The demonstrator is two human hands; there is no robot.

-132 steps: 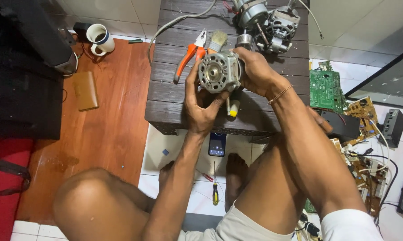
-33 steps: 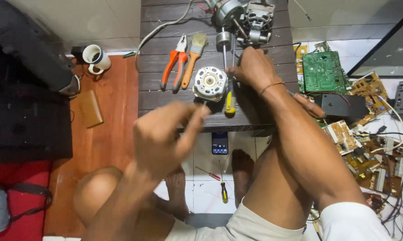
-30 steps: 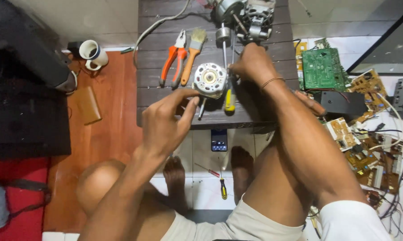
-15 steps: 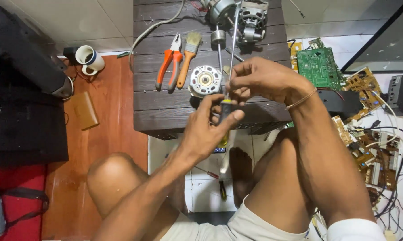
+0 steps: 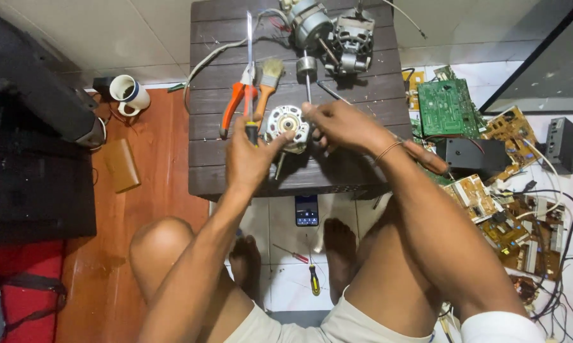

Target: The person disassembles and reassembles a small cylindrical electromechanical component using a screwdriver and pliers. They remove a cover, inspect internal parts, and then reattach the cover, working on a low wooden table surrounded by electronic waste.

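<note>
Table: dark slatted wooden table [image 5: 363, 174], plank grain running side to side; person seated at its near edge.
Motor end housing: round cast-metal motor end housing [image 5: 286, 126], pale grey, ribbed rim, central bore; lies near the middle of the table, towards the near edge.
Left hand: left hand [image 5: 251, 159] closed around a screwdriver [image 5: 249, 70], fist on the dark handle, long bright steel shaft pointing to the far edge; thumb tip touches the housing rim.
Right hand: right hand [image 5: 340, 126] rests its fingers against the right side of the housing; whether it pinches anything cannot be told.
Far edge: motor body [image 5: 328, 28], cylindrical metal with copper windings, its rotor shaft [image 5: 307, 79] thin and straight.
Left of housing: orange-handled pliers [image 5: 234, 105] and a bristle paintbrush [image 5: 267, 86], side by side.
Floor, right: green circuit board [image 5: 448, 107], flat, rectangular.
Change: half a second earlier both hands held the screwdriver above the near edge, clear of the housing; the left hand alone now grips it, and both hands have closed on the housing.
</note>
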